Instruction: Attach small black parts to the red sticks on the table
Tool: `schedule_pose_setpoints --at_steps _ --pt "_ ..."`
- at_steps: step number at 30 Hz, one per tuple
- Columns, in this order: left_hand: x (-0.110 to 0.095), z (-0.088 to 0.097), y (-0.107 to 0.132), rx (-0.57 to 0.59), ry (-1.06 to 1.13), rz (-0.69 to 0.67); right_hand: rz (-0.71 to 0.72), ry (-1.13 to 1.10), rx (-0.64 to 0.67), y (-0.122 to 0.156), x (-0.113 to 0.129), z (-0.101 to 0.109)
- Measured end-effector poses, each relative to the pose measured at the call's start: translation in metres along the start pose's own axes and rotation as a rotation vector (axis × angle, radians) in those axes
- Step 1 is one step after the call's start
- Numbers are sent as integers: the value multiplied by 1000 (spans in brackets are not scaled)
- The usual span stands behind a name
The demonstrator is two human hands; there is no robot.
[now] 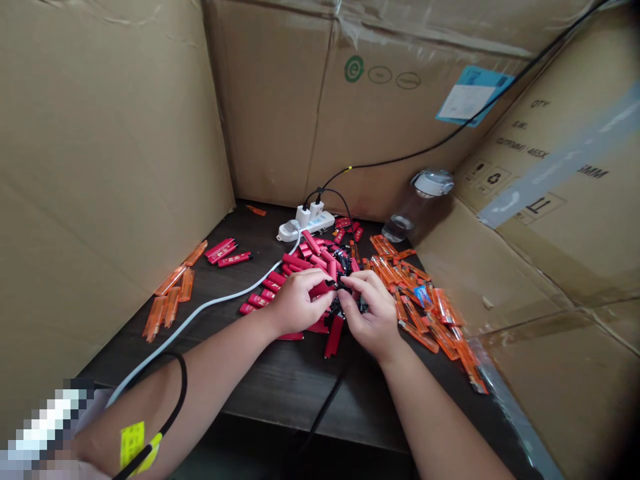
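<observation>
My left hand [300, 301] is closed around a red lighter [321, 289], whose end points right toward my other hand. The fingers of my right hand [371, 310] are pinched at that end, on something small and dark that I cannot make out. Beneath and behind both hands lies a heap of red lighters [300, 261], with small black parts [342, 261] mixed in. One red lighter [334, 337] lies just below my hands, near the front of the dark table [280, 380].
Clear orange lighters [430, 320] spread along the right; several more orange lighters [170, 303] lie left. A white power strip [320, 225] with plugs stands behind the heap, its white cable [210, 303] crossing left. A water bottle [415, 203] leans back right. Cardboard boxes [280, 107] wall the table.
</observation>
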State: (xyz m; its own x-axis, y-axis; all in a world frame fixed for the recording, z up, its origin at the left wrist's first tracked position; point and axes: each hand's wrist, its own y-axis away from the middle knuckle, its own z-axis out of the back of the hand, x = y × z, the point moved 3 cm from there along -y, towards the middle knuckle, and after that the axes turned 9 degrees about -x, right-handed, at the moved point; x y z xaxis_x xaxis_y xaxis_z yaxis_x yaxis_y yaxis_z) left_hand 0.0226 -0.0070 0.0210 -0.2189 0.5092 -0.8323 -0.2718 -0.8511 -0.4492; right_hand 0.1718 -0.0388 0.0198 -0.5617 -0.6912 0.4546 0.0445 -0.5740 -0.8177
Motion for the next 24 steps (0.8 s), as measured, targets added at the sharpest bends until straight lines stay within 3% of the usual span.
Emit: schedule_pose_setpoints --at_steps 9,18,24 --pt "0 0 1 25 -93 -135 -70 -88 68 -2 -2 -2" --pt "1 0 3 16 -204 -153 -305 -240 -102 -2 -13 9" --pt "-1 2 2 16 -280 -111 -244 -256 -44 -3 -7 7"
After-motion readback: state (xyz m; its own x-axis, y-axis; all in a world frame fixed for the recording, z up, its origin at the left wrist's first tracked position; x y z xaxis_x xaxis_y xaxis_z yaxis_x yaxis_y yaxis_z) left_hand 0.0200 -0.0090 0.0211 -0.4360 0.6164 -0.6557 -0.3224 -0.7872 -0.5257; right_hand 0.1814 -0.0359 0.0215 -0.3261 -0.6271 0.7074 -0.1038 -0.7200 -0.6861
